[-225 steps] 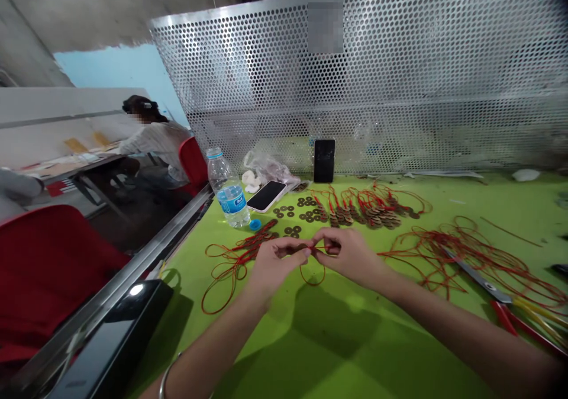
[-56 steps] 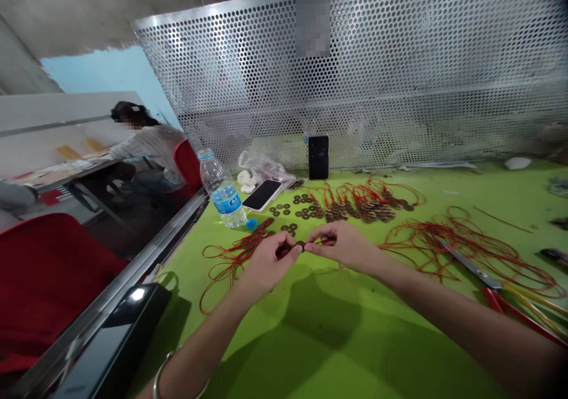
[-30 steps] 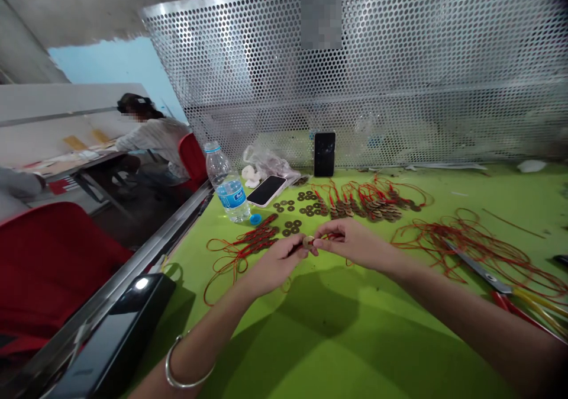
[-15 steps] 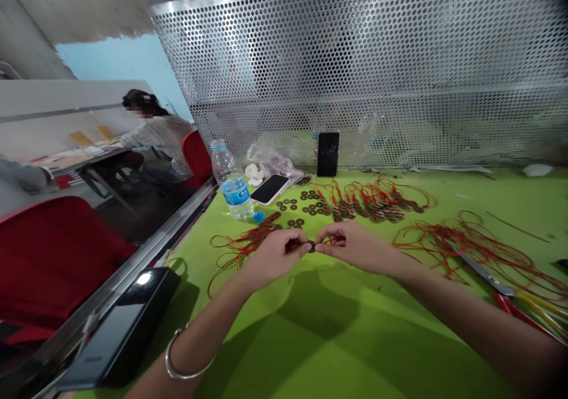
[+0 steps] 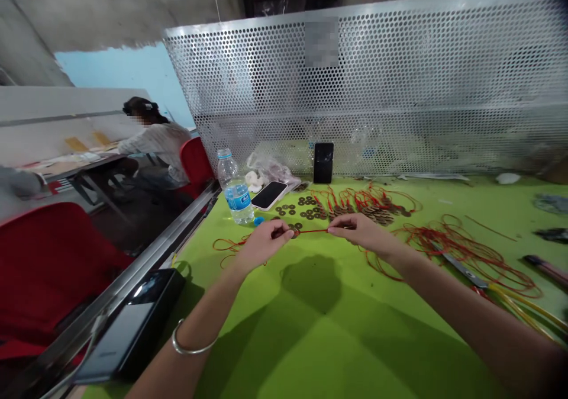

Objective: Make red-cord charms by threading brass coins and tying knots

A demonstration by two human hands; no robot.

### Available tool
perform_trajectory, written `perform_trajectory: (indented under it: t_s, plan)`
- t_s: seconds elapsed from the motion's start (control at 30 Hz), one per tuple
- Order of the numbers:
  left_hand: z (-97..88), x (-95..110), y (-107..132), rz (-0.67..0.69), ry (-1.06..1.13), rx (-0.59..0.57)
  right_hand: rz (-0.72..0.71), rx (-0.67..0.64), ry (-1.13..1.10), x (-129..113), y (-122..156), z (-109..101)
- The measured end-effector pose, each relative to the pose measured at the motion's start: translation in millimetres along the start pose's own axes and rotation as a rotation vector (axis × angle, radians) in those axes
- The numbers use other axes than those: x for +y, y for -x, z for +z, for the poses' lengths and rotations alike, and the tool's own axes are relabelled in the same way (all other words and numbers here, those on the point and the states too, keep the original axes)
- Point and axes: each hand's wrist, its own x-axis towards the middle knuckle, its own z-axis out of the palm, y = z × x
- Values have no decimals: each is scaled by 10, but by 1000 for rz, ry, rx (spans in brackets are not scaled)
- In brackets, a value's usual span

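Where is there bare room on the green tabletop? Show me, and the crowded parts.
Largest: the green tabletop between both forearms, partly shadowed. Smaller: between red cord tangle and perforated partition, beside scraps. Crowded: beyond left hand and right hand, with coins, phones, bottle; at right, with tangle and scissors.

On our left forearm (image 5: 210,313) we are wearing a slim, rounded silver bangle (image 5: 190,352); its smooth metal is gleaming, and our right forearm (image 5: 448,283) is showing bare.

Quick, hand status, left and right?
Left hand: closed, holding the red cord; can't tell whether anything else is pinched.
Right hand: closed, pinching the same cord, straight between them.
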Motion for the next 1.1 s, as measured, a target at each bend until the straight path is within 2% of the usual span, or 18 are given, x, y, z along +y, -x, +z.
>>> perform_trajectory:
  t_s: [0.13,0.27,0.4,0.57,0.73,0.83,1.0,1.1]
  plan:
    - [-26,-60,-4,15,-34,-20,59,31,-71,81,103,-11]
    - [20,-46,38,55,-54,-43,49,73,-100,258,249,-59]
    - [119,15,212,58,-48,-20,-16,166,69,409,447,-134]
    - [233,21,756,-58,-9,113,-51,107,203,470,695,-174]
    - [323,-128,1271,-75,122,381,-143,14,135,455,840,-232]
    - [354,-205,1361,-81,280,506,-119,-6,61,525,858,-339]
    - [365,-233,1328,-160,580,578,-71,43,25,726,909,-603]
    - [356,-215,1317,-165,759,629,-28,3,5,785,975,-698]
